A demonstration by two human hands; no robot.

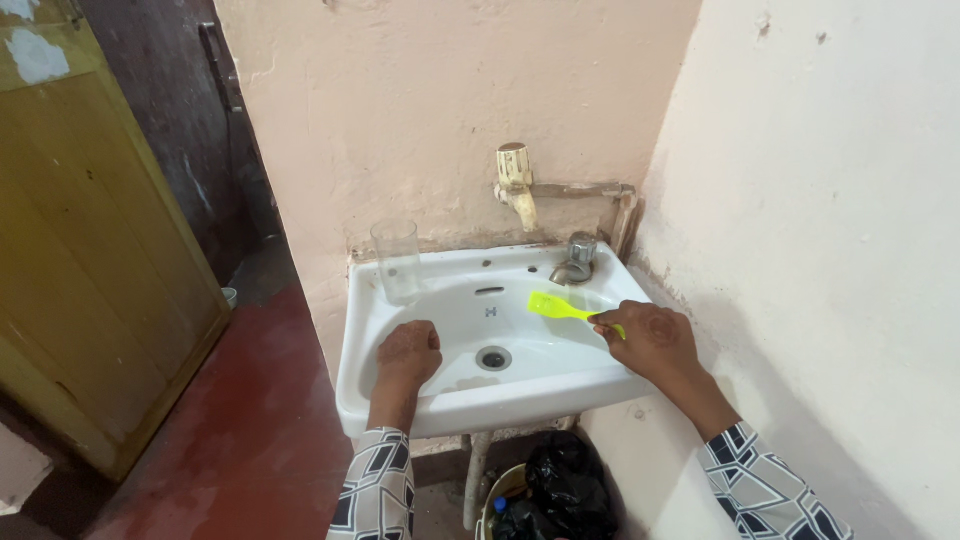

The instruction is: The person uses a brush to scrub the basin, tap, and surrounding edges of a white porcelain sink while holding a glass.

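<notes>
Showing glossy white: the sink, wall-mounted. Glowing neon yellow-green: the brush, held at the right. Standing clear and colourless on the far left rim: the glass. Shining dull silver: the tap; cream above it, the old valve. Wearing navy-and-white geometric print: both sleeves. Fading pale pink: the walls. Spreading dark red: the floor. Peeling mustard yellow: the door. Lying black, near: the bag.
</notes>
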